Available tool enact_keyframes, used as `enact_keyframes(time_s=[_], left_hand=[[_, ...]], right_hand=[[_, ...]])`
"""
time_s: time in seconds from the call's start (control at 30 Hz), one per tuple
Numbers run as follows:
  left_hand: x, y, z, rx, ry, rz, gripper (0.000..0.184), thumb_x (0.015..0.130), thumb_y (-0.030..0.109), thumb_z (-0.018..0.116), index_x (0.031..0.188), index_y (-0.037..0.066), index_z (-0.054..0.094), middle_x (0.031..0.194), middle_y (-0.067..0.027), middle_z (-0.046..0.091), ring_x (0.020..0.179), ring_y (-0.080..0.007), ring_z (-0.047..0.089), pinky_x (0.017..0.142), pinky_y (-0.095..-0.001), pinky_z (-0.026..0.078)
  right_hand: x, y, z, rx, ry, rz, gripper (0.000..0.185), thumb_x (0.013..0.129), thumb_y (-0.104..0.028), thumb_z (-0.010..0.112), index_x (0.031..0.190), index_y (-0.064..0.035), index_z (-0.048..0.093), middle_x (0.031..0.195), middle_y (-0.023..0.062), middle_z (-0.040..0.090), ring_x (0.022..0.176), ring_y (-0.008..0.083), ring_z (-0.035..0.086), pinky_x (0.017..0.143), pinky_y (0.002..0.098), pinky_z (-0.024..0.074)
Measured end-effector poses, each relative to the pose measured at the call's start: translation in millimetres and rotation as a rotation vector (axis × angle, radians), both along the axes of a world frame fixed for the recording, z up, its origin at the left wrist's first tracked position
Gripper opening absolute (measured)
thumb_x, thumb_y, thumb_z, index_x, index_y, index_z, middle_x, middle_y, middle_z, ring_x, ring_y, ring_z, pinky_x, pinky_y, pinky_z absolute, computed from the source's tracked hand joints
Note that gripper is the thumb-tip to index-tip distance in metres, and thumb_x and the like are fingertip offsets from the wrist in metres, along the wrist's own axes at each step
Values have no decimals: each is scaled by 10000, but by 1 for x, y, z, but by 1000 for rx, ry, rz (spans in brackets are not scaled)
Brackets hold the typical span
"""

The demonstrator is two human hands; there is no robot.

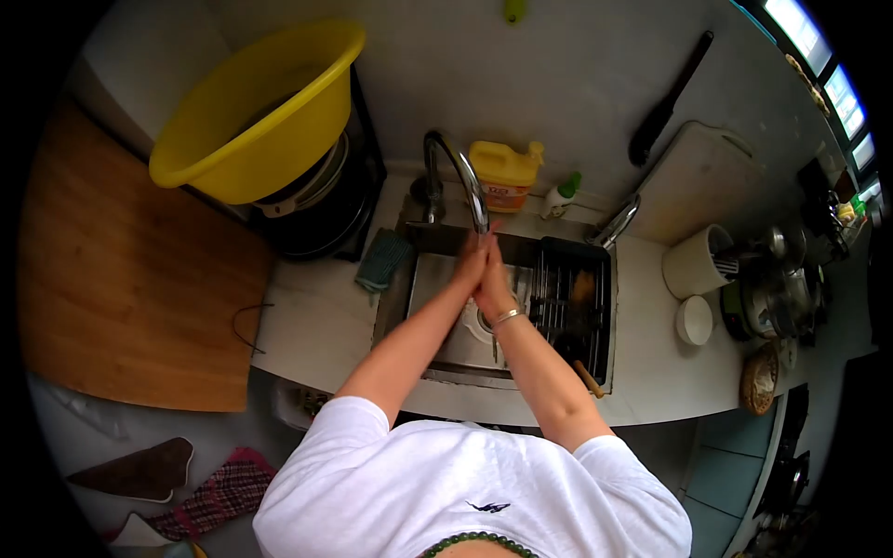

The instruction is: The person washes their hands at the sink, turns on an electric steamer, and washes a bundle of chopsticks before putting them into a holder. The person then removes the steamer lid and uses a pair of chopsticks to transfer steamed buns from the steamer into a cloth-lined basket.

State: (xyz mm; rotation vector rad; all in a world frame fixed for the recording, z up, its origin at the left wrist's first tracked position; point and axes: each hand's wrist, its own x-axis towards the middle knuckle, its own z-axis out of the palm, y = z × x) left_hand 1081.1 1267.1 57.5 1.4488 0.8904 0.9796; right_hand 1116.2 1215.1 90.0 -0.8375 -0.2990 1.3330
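Under the spout of the curved chrome faucet (458, 172), my left hand (472, 263) and my right hand (495, 279) are pressed together, palm to palm, above the metal sink (437, 325). The fingers overlap and blur near the spout, so I cannot make out whether anything is between them. A bracelet circles the wrist on the right side. Beside the hands, a black rack (563, 298) sits in the right part of the sink, with a brownish item in it.
Behind the sink stand a yellow jug (504, 172) and a small green-capped bottle (561, 197). A teal cloth (382, 260) lies at the sink's left edge. A yellow basin (260, 130) is at the upper left; a white bowl (694, 321) and utensil holder (693, 263) are right.
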Motion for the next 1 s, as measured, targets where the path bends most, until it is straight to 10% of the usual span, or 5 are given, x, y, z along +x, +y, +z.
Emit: enact_keyframes(time_s=[0.4,0.53,0.6,0.67,1.0], left_hand=[[-12,2,7,-4,-8,1,471,930,247,323,1341,19,350,1426,-146,292,1322,-252,263,1062,-298,199],[-13,-20,55,-91,-124,44,439,899,192,302,1292,56,442,1261,-127,492,1117,-218,470,941,-293,337],[6,-9,-23,238,-17,180,425,917,209,309,1289,55,446,1260,-115,498,1117,-216,469,955,-291,328],[4,-33,17,-136,71,161,436,940,265,311,1306,57,425,1290,-115,472,1182,-217,428,994,-298,293],[8,-22,-6,130,130,147,505,953,403,306,1318,69,405,1312,-136,446,1245,-240,378,1033,-309,257]], right_hand=[[-5,1,7,-120,42,98,570,922,-428,407,1374,-91,320,1406,81,327,1262,188,334,1031,293,267],[-1,4,28,-160,33,70,463,918,-407,408,1232,-71,460,1147,83,527,1084,199,469,906,296,374],[17,20,-23,44,85,95,422,920,-404,404,1162,-70,492,1054,72,550,1004,194,493,862,302,393],[26,26,-40,160,54,40,367,921,-300,418,1193,-61,480,1146,82,529,1024,193,506,908,314,397],[23,9,12,1,-8,90,568,905,-516,416,1264,-77,433,1200,52,507,1132,212,447,944,336,369]])
